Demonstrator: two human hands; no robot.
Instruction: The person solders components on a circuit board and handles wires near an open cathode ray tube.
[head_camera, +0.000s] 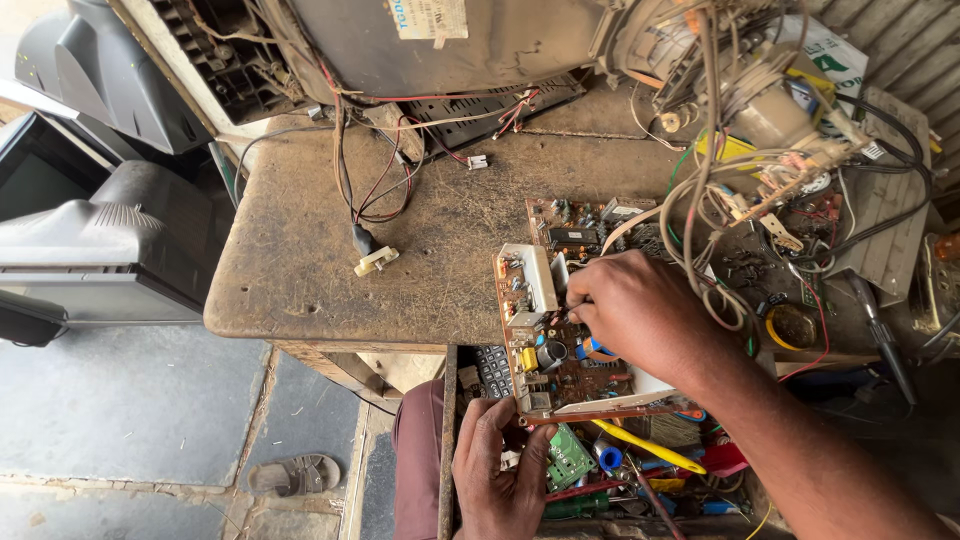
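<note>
Brown and crowded with small parts, the circuit board (560, 330) juts off the near edge of the worn workbench (300, 260), lying directly beneath the right hand (640, 310) and just beyond the left hand (495, 465). Far ahead of both hands, at the back of the bench, sits an opened television chassis (400, 45), its red and black wires (375, 190) trailing down towards a pale plug (375, 261) that lies well to the left of the right hand. To the right of that hand hangs a tangle of cables (760, 150) around a picture-tube neck. Below the board, just right of the left hand, an open drawer (640, 470) holds mixed tools, a yellow-handled one (645, 447) among them.

The right hand is closed over the board with its fingers curled round a thin tool; only a short dark length shows at the fingertips (580, 305), touching the board beside a white block (530, 275). A blue ring-shaped part (592, 350) peeps out under the palm. The left hand is partly closed, its fingers clamped on the board's near corner from below, thumb pressing the edge, with a small green board (568, 458) just beside it.
</note>
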